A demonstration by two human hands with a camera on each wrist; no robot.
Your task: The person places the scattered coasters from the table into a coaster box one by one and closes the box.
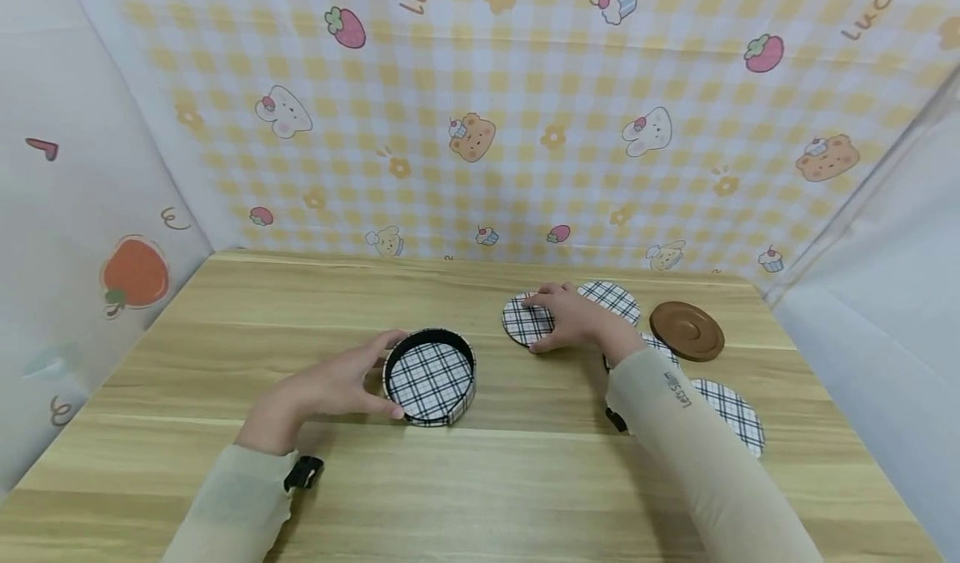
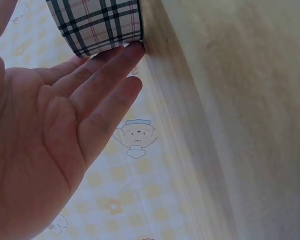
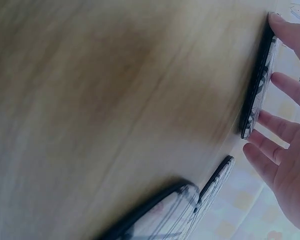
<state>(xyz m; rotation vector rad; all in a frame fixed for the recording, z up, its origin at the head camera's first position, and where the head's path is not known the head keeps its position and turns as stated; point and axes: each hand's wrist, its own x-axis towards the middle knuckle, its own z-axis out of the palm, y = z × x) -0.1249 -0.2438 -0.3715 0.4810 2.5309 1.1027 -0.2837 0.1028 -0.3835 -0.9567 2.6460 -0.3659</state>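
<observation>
A round plaid holder (image 1: 431, 382) with a black inner wall stands left of the middle, a plaid disc face visible inside it. My left hand (image 1: 341, 384) holds its left side, thumb at the front and fingers behind; the left wrist view shows fingertips against the plaid wall (image 2: 102, 25). My right hand (image 1: 573, 321) lies over the leftmost flat plaid coaster (image 1: 519, 320), fingers spread across it and thumb by its near edge. In the right wrist view, the hand (image 3: 287, 150) touches this dark-edged coaster (image 3: 260, 85) with thumb and extended fingers.
Right of that coaster lie another plaid coaster (image 1: 611, 300), one partly hidden by my right forearm (image 1: 662, 348), a brown round disc (image 1: 686, 331) and a plaid coaster (image 1: 735, 417) nearer me. A patterned cloth (image 1: 510, 188) hangs behind the wooden table (image 1: 480, 496).
</observation>
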